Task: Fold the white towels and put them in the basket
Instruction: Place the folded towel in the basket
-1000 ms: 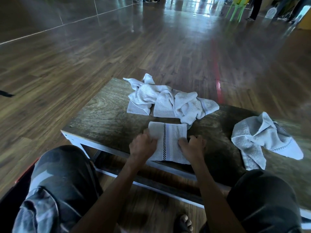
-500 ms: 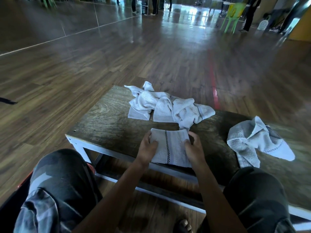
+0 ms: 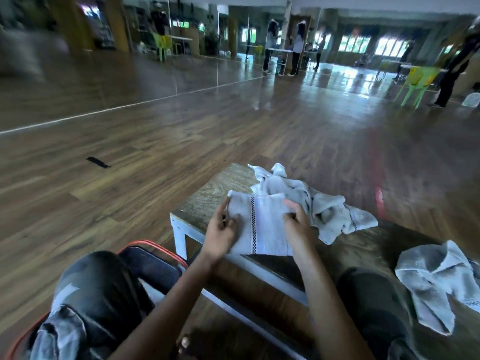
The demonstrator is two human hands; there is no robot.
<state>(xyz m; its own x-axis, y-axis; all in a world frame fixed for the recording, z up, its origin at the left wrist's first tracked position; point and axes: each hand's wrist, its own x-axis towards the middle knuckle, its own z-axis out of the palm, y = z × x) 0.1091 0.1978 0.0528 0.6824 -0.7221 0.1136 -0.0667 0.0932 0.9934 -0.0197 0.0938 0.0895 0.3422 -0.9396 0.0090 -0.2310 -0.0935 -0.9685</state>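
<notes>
The folded towel [image 3: 265, 224], white with a checkered stripe running down it, sat at the near-left corner of the table [image 3: 207, 193], its near edge reaching past the table's near edge. I could not tell whether it lay flat on the wood or was raised a little. The left hand [image 3: 220, 229] pinched its left edge with fingers curled, and the right hand [image 3: 296, 224] gripped its right edge in the same way. Just behind it, along the far edge, a heap of crumpled towels [image 3: 324, 203] touched the folded one. Another crumpled towel [image 3: 436, 281] lay well apart toward the table's right end. On the floor by the near-left corner, beside the person's left knee, stood a dark basket [image 3: 161, 249] with an orange-red rim.
</notes>
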